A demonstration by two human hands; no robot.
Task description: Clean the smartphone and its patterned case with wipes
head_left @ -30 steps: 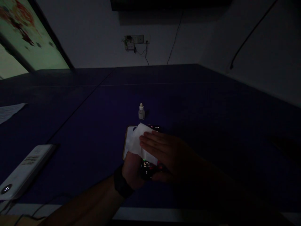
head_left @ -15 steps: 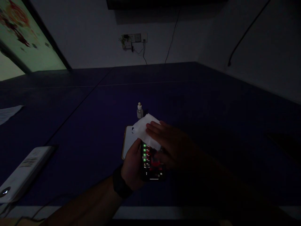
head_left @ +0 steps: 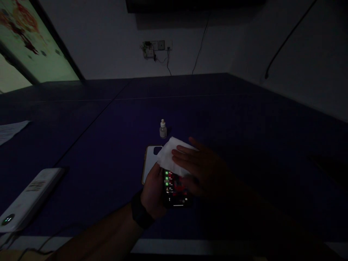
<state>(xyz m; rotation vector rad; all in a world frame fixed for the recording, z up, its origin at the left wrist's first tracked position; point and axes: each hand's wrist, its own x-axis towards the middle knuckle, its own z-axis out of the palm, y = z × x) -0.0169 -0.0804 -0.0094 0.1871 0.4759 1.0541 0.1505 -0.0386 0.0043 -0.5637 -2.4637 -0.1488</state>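
Note:
My left hand (head_left: 153, 192), with a dark watch on its wrist, is closed around the left side of a smartphone (head_left: 176, 190). The phone's screen is lit and shows a column of green icons. Over its upper part lies a white cloth or wipe (head_left: 174, 156). My right hand (head_left: 201, 165) presses that wipe against the screen, fingers laid across it. A phone case (head_left: 149, 163) with a camera cutout and brownish edge lies on the table behind my left hand. Beyond it stands a small clear dropper bottle (head_left: 163, 130) with a white top.
The room is dim. On the dark blue table (head_left: 108, 145), a white power bank (head_left: 32, 199) with a lit display lies at left, cables beside it. A paper sheet (head_left: 13, 130) is farther left. Wall sockets (head_left: 157, 45) with cords are at the back.
My right hand and the wipe have shifted slightly right and down over the phone. The case's camera cutout and the bottle's base now show more fully.

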